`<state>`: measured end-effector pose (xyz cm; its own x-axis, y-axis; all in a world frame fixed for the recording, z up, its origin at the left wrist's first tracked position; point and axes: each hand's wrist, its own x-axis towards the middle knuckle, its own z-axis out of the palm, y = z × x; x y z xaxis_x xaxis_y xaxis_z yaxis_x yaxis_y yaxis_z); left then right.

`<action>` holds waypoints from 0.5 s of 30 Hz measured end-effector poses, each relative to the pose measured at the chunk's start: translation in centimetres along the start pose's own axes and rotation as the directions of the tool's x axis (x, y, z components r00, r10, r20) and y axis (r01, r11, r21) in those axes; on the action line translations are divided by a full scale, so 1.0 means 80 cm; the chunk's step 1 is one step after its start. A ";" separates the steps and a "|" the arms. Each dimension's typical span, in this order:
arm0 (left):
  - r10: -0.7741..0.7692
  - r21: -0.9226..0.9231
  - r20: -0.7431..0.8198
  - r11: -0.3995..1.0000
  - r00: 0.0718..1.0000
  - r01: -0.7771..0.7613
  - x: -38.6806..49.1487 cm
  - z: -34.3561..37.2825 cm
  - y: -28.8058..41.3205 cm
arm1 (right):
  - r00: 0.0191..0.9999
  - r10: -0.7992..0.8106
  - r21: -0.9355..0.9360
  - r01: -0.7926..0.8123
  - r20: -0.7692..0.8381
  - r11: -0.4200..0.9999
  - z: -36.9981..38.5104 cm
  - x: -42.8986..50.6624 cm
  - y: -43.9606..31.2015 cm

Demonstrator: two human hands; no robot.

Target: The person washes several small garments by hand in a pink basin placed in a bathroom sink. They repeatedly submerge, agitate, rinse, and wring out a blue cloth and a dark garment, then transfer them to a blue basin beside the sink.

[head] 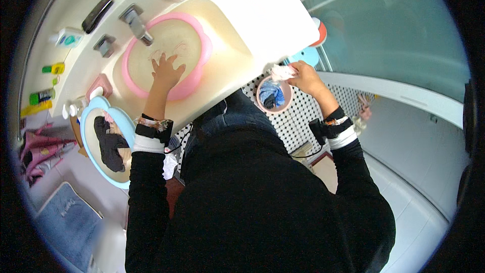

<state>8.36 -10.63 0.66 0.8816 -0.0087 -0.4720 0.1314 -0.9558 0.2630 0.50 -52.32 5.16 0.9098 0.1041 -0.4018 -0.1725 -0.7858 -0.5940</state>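
My left hand (167, 71) is over the pink plastic basin (206, 47), its fingers spread and nothing in them. Cloudy water (166, 38) fills the basin, which sits in the sink (223, 26) beneath the chrome faucet (137, 24). Whether my fingertips touch the water I cannot tell. Off the counter's front edge, my right hand (308, 77) grips a bunched piece of white and pinkish cloth (281, 72). Below that hand a pale pink bucket (291, 100) stands on the floor, with blue and dark cloth (271, 93) inside.
To the left is a light-blue basin (88, 148) with black garments (108, 144) and pinkish cloth in it. Bottles, a pink soap dish (99, 86) and a dark case (97, 14) line the sink's back and left. A glass shower panel (390, 34) rises on the right.
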 end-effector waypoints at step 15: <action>0.684 -0.473 0.172 0.689 0.709 -0.549 -0.005 0.007 0.153 | 0.756 0.649 -0.459 -0.548 0.087 0.700 0.081 -0.067 0.121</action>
<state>9.34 -22.53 3.59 0.6373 -0.7100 -0.2996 -0.1796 -0.5150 0.8382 -8.53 -56.55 -2.94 0.5434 -0.3782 -0.7495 -0.4454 -0.8866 0.1244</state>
